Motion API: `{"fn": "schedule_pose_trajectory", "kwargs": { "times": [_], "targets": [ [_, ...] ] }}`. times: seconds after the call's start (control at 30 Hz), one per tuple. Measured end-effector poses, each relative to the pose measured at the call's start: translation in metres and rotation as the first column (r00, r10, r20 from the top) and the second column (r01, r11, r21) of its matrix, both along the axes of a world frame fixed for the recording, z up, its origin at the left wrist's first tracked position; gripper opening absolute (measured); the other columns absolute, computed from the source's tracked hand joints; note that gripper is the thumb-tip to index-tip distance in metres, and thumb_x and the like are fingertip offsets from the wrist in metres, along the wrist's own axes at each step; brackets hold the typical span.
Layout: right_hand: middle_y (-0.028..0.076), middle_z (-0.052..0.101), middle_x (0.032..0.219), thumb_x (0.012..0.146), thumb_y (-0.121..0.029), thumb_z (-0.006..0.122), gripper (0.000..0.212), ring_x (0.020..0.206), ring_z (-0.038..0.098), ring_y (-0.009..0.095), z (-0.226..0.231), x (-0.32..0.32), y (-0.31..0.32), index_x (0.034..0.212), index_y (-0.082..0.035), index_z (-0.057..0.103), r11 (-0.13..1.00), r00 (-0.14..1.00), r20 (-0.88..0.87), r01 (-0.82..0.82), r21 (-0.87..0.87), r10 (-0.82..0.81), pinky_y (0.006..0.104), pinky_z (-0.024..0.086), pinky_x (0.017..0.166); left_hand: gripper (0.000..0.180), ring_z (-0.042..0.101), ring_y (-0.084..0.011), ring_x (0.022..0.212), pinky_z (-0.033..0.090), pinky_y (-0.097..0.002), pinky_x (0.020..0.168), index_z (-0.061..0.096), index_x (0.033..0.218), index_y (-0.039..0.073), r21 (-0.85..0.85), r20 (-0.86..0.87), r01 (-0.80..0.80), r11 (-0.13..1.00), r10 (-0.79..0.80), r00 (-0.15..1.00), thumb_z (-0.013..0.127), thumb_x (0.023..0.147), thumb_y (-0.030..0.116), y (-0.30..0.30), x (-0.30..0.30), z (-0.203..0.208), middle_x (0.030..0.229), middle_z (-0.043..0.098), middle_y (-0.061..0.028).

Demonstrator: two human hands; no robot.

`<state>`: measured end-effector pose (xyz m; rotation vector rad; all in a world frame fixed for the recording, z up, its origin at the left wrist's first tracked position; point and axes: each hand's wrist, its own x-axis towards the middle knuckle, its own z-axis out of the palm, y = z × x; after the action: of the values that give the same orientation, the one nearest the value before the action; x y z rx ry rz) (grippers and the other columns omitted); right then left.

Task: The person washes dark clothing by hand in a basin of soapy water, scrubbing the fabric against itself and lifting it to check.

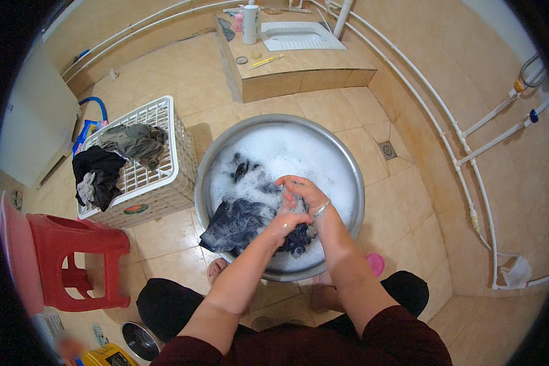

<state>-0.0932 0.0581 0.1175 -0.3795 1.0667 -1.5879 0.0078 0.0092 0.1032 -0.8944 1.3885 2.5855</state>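
Note:
A large metal basin [358,189] stands before me, full of white suds [287,143]. Dark, wet clothing [238,222] lies partly out of the foam at its near left side. Above this clothing my hands meet over the basin, both wet and foamy. My left hand [290,221] has its thumb spread from its fingers, which are partly covered by foam and the other hand. Just above it, my right hand [306,194] curves its parted fingers toward the left one; a bracelet [322,208] circles that wrist. Only foam shows between the hands.
On the left stands a white plastic crate [171,152] with a dark grey garment [137,143] and a black garment [97,174] on top. A red stool [82,244] is nearer me. A floor drain [387,150] lies right of the basin; a raised squat toilet [302,36] is beyond it.

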Motion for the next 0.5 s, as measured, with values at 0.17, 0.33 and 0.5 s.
{"fn": "schedule_pose_trajectory", "kwargs": {
  "times": [0.17, 0.33, 0.5],
  "targets": [
    [0.000, 0.041, 0.049, 0.078, -0.028, 0.053, 0.026, 0.041, 0.037, 0.010, 0.000, 0.007, -0.001, 0.067, -0.004, 0.051, 0.983, 0.986, -0.167, 0.052, 0.179, -0.021, 0.0220, 0.029, 0.037, 0.034, 0.054, -0.0276, 0.077, 0.042, -0.0352, 0.067, 0.048, 0.095, 0.003, -0.711, -0.145, -0.047, 0.701, -0.081, 0.986, 0.057, 0.065, 0.017, 0.013, -0.002, -0.030, 0.080, 0.056, -0.0128],
    [0.002, 0.041, 0.046, 0.076, -0.032, 0.054, 0.035, 0.036, 0.035, 0.009, 0.002, 0.032, 0.002, 0.055, -0.005, 0.046, 0.784, 0.853, -0.449, 0.462, 0.414, -0.266, 0.0246, 0.026, 0.033, 0.035, 0.054, -0.0312, 0.083, 0.041, -0.0361, 0.071, 0.051, 0.091, 0.000, -0.838, 0.219, 0.285, 0.465, -0.192, 0.957, 0.054, 0.069, 0.027, 0.022, 0.006, -0.027, 0.085, 0.057, -0.0175],
    [0.007, 0.054, 0.062, 0.077, -0.034, 0.052, 0.034, 0.054, 0.050, 0.011, -0.008, 0.052, 0.002, 0.072, -0.001, 0.051, 0.859, 0.770, -0.553, 0.481, 0.175, -0.318, 0.0214, 0.040, 0.048, 0.045, 0.055, -0.0250, 0.077, 0.042, -0.0328, 0.071, 0.051, 0.092, -0.001, -0.785, 0.069, 0.179, 0.593, -0.204, 0.976, 0.064, 0.062, 0.030, 0.004, 0.017, -0.026, 0.082, 0.057, -0.0129]
  ]
}}
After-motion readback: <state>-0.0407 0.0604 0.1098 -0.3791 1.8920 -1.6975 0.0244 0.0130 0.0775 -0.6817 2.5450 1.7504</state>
